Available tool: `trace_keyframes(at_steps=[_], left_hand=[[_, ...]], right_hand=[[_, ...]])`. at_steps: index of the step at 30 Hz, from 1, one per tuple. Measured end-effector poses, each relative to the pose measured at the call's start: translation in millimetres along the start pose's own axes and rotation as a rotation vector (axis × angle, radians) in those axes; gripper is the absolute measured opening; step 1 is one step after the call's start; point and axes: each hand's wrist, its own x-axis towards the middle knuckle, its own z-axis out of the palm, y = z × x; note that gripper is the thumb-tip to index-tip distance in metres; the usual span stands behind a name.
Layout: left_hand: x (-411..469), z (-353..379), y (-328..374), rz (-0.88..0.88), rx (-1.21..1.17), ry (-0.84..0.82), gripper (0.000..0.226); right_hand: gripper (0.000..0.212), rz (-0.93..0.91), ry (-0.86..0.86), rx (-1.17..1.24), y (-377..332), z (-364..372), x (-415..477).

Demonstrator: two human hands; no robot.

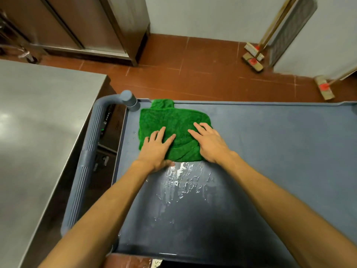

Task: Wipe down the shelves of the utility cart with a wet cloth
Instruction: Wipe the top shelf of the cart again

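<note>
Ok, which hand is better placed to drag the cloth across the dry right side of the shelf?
Likely the right hand: it presses flat on the right edge of the cloth, nearest the dry shelf; the left hand is farther.

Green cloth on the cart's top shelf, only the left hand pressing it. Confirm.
Wrong on the hands: the head view shows the left hand and the right hand both pressing the green cloth on the cart's top shelf.

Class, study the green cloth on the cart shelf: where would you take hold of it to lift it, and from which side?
Probably the bunched corner at the shelf's far rim, pinched from above: it rides up there, while the rest of the cloth lies flat, pressed by the left hand and right hand.
</note>
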Motion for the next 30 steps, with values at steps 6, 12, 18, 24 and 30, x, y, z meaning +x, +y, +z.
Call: trace_keyframes(at_steps=[6, 12, 18, 24, 30], left_hand=[[-2, -6, -6, -0.015, -0.201, 0.133, 0.044], [-26, 6, 3, -0.021, -0.244, 0.13, 0.041], [-53, 25, 11, -0.014, -0.263, 0.105, 0.039], [-85, 44, 19, -0.014, -0.275, 0.067, 0.037], [-117, 62, 27, 0.003, -0.271, 0.049, 0.037]], right_hand=[[0.067, 0.043, 0.047, 0.02, -8, -3, -6], [0.065, 0.077, 0.021, 0.047, -21, 7, -31], [0.062, 0.104, -0.005, 0.058, -37, 21, -65], [0.06, 0.122, 0.013, 0.072, -54, 38, -103], [0.062, 0.139, 0.023, 0.076, -71, 54, -137]])
